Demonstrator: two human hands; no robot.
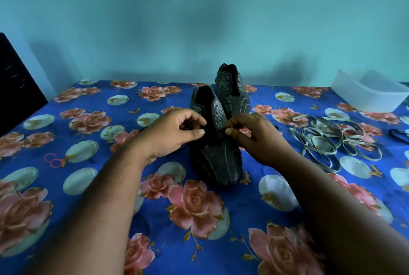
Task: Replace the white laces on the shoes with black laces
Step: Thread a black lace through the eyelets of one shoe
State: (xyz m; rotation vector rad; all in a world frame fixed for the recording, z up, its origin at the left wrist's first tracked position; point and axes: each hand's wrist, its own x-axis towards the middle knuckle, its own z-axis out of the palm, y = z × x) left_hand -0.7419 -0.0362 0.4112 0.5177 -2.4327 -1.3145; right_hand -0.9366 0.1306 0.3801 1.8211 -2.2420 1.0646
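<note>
We see worktop (93,102) under blue rose-print cloth. Near shoe (215,159) sits centre, toe toward us; second shoe (232,91) just behind. White laces (332,141) heaped at right, clear tub (371,93) beyond at far right corner. Black lace (398,134) at right edge. Pink rings (53,160) at left.

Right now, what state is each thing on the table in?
Near shoe: upright, white lace out, both hands at its eyelets.
Far shoe: unlaced, untouched.
White laces: loose pile.
Left hand: pinching black lace.
Right hand: pinching.
Plastic tub: open.
</note>
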